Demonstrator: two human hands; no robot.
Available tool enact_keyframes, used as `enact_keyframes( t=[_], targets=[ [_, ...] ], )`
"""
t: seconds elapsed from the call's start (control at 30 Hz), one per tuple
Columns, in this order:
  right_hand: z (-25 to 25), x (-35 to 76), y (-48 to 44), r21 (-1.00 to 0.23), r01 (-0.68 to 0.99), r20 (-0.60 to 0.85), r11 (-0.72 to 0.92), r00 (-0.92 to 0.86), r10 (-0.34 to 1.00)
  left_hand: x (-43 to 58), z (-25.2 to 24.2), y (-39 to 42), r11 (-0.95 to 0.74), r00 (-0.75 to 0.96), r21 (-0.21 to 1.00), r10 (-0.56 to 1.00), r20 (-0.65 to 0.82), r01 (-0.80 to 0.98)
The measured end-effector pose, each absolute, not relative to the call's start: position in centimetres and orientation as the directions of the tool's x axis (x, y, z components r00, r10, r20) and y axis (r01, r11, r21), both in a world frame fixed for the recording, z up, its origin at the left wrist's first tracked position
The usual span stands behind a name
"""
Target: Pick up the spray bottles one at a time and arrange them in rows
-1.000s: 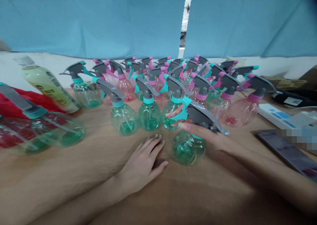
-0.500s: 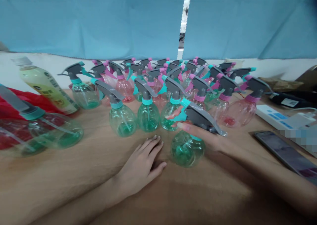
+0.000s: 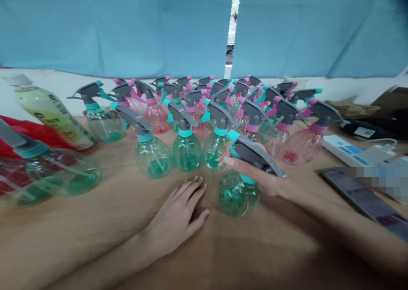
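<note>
My right hand (image 3: pixel 255 173) is wrapped round the grey and teal trigger head of a green spray bottle (image 3: pixel 237 192) that stands on the wooden table (image 3: pixel 111 222). My left hand (image 3: pixel 180 213) lies flat on the table just left of that bottle, fingers stretched out and holding nothing. Right behind stand three more green spray bottles (image 3: pixel 186 147) in a row, and behind them a crowd of several pink and green spray bottles (image 3: pixel 242 107).
A drink bottle (image 3: pixel 52 113) leans at the far left over a red bag (image 3: pixel 35 130), with green spray bottles lying on their sides (image 3: pixel 57 173) beside it. A phone (image 3: pixel 363 198) and a white power strip (image 3: pixel 350 152) lie at the right. A blue curtain hangs behind.
The view has shifted slightly, so everything sits a little further left. My right hand has drawn the held bottle's head a bit lower and closed tighter on it. My left hand has stayed put.
</note>
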State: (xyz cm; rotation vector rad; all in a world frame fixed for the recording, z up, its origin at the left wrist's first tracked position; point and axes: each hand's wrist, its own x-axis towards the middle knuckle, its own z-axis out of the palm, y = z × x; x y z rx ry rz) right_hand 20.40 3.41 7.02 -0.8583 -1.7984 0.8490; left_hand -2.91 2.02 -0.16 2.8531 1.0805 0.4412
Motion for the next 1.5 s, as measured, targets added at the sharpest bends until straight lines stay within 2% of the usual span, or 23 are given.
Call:
enact_keyframes(
  t=[0.33,0.57,1.5],
  targets=[
    [8.6,20.6,2.7,-0.846,0.196,0.4,0.496,-0.382,0.833,-3.0,-0.1,2.1,-0.757,0.721,0.135,0.651,0.238,0.639],
    [7.4,20.4,3.1,-0.832,0.097,0.488,0.546,-0.34,0.804,-3.0,-0.1,2.1,-0.756,0.717,0.135,0.652,0.245,0.641],
    [7.1,20.3,2.9,-0.827,0.099,0.498,0.553,-0.326,0.803,-2.9,-0.1,2.1,-0.764,0.727,0.128,0.642,0.243,0.632]
  ],
)
